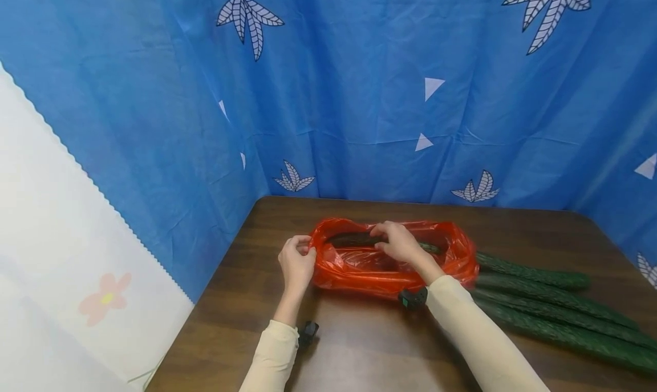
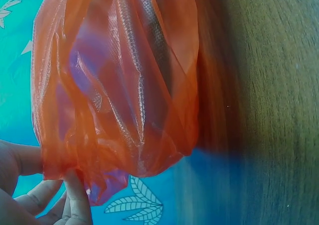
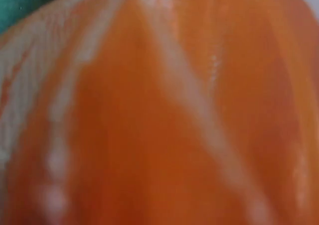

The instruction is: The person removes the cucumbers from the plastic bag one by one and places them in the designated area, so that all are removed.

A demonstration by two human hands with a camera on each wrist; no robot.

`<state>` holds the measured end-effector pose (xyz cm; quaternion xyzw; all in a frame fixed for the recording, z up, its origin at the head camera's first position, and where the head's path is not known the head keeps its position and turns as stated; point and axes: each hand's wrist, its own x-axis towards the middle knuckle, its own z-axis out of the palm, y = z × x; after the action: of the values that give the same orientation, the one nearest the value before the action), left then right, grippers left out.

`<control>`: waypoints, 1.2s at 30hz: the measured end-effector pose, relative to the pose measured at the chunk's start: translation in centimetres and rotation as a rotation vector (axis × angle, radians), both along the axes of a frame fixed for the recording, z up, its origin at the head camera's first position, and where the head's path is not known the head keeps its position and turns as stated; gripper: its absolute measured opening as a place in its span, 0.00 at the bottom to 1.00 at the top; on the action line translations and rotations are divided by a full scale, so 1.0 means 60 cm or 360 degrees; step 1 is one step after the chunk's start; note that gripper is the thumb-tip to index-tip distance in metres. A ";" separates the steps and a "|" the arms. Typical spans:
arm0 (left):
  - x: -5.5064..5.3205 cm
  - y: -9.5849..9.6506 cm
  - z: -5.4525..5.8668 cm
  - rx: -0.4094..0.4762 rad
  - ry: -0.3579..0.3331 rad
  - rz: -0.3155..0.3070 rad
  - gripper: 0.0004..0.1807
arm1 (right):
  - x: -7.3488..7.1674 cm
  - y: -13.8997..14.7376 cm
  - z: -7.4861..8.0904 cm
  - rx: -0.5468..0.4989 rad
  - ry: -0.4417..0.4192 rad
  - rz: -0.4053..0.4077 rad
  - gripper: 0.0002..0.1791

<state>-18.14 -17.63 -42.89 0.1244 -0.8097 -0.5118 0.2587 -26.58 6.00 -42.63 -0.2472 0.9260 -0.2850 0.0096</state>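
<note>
A translucent red plastic bag (image 1: 359, 281) lies on the table with its mouth spread wide. My left hand (image 1: 297, 263) pinches the bag's left rim; the left wrist view shows thumb and fingers on the bag's edge (image 2: 55, 160). Inside the mouth, along its far side, lies a dark green cucumber (image 1: 351, 240). Over the opening is my right hand (image 1: 400, 243), its thumb and fingers apart beside the cucumber, not visibly closed round it. Blurred bag plastic (image 3: 149, 135) fills the right wrist view and hides the right hand there.
Several long cucumbers (image 1: 554, 309) lie side by side on the wooden table (image 1: 359, 346), right of the bag. A blue curtain (image 1: 359, 95) hangs behind the table's far edge, and a white cloth (image 1: 61, 238) hangs at the left.
</note>
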 end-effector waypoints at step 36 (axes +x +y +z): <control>-0.012 0.004 -0.010 0.0001 -0.0023 0.0021 0.09 | -0.067 -0.015 -0.055 0.0342 0.0051 -0.0039 0.24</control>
<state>-18.86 -17.38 -43.50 0.1336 -0.8106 -0.5094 0.2562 -30.61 5.07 -45.95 -0.2378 0.9543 -0.1803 0.0176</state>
